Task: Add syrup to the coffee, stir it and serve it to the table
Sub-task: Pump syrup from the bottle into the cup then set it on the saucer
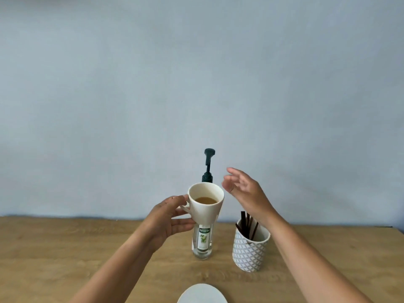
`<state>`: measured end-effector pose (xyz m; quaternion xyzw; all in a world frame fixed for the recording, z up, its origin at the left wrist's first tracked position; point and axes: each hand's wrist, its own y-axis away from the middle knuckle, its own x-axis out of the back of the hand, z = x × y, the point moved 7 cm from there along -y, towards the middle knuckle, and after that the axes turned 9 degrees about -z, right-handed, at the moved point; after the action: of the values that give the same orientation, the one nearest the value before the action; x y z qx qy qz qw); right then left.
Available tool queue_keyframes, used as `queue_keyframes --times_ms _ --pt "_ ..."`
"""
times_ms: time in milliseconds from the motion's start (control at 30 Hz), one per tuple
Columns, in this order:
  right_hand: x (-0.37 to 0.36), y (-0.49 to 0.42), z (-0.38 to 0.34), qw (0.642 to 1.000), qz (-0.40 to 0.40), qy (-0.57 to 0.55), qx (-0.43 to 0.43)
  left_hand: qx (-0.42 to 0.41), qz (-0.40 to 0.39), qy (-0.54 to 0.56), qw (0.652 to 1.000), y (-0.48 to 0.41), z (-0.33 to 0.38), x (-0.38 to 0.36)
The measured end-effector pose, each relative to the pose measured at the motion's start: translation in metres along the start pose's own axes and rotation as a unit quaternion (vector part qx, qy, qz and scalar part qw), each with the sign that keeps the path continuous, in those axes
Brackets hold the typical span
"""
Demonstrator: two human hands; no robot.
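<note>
My left hand (167,217) holds a white coffee cup (206,209) by its handle, lifted in the air in front of the syrup bottle. Light brown coffee (206,200) fills the cup partway. The clear syrup bottle (202,241) stands on the wooden table behind the cup, its dark pump head (208,162) rising above the cup's rim. My right hand (243,189) hovers open to the right of the pump, fingers spread, touching nothing. A patterned cup (249,251) with several dark stir sticks (248,226) stands to the right of the bottle.
A white saucer (202,295) lies at the table's near edge, partly cut off by the frame. The wooden table (65,248) stretches left and right, with a plain pale blue wall (196,84) behind it.
</note>
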<state>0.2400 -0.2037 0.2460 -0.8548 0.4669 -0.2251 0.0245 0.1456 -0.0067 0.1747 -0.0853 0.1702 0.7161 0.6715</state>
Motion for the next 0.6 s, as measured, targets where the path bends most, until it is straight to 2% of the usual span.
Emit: queue_keyframes --times_ms 100,233,600 --pt "0.013 -0.032 -0.028 0.999 0.029 0.04 0.016 -0.009 0.01 0.0 1.0 -0.007 0.015 0.0" --pt "0.01 -0.078 -0.058 0.995 0.007 0.104 0.006 -0.018 0.019 -0.001 1.0 -0.016 0.027 0.001" --pt "-0.025 -0.151 -0.048 0.955 -0.133 0.204 -0.167 -0.021 0.024 0.011 0.999 -0.027 0.037 0.003"
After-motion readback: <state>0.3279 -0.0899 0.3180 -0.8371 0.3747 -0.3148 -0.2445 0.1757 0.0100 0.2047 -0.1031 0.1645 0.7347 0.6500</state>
